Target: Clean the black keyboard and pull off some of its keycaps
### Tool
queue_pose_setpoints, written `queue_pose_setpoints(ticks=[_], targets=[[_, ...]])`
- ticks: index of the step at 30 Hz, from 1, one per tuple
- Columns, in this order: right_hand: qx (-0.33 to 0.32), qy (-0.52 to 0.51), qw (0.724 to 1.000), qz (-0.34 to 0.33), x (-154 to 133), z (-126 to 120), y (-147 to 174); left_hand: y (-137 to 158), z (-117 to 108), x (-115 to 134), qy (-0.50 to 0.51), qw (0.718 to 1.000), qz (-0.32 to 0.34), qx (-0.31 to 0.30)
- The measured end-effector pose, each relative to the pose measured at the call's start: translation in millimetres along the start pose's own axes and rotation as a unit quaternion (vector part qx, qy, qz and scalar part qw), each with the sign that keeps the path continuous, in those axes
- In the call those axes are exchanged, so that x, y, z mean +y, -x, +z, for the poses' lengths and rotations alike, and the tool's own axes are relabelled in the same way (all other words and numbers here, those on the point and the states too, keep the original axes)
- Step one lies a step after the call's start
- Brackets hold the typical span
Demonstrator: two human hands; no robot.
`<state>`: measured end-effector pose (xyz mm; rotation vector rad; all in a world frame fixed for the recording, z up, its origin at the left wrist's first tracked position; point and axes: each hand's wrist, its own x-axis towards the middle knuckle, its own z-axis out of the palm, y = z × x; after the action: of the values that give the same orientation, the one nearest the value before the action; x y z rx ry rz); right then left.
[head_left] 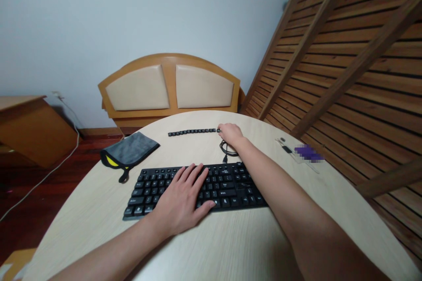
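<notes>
A black keyboard (pixel 227 193) lies across the near part of the round table. My left hand (pixel 183 199) rests flat on its keys, fingers stretched out and thumb spread to the right. Beyond the keyboard, a straight row of small black keycaps (pixel 193 131) runs from left to right. My right hand (pixel 231 134) reaches over the keyboard to the right end of that row, its fingertips closed at the last keycap (pixel 218 130). Just below that hand sits a coiled black cable (pixel 227 149) with its plug pointing toward the keyboard.
A grey cloth (pixel 133 149) with yellow lining lies at the table's left edge. To the right are thin tools (pixel 287 149) and a blurred purple item (pixel 309 153). Behind the pale table (pixel 231 246) stand a headboard (pixel 171 83) and leaning wooden slats (pixel 346 74).
</notes>
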<state>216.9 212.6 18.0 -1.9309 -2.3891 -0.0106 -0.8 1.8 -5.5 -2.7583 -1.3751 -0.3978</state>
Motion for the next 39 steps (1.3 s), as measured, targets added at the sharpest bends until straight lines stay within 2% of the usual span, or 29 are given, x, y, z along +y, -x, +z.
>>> queue_pose_setpoints(ticks=[4,8,16,20,22,30,39], targets=[[-0.008,-0.014,1.0,0.011,3,-4,11,0,-1,0,-0.001,1.0,0.0,-0.004],[-0.014,-0.056,0.998,-0.005,16,-17,38,0,0,0,-0.003,1.0,-0.002,0.001],[-0.056,-0.154,0.977,-0.133,44,-53,97,0,-1,0,-0.014,1.0,0.001,-0.005],[-0.144,-0.232,0.936,-0.221,44,-61,109,1,0,-2,-0.02,1.0,0.007,0.0],[-0.18,-0.237,0.925,-0.237,40,-62,111,1,1,-2,-0.023,1.0,0.011,0.001],[-0.208,-0.186,0.94,-0.194,30,-54,111,4,5,-4,-0.02,1.0,0.012,0.014],[-0.213,-0.133,0.953,-0.17,24,-58,113,5,4,-2,-0.025,1.0,0.01,0.012]])
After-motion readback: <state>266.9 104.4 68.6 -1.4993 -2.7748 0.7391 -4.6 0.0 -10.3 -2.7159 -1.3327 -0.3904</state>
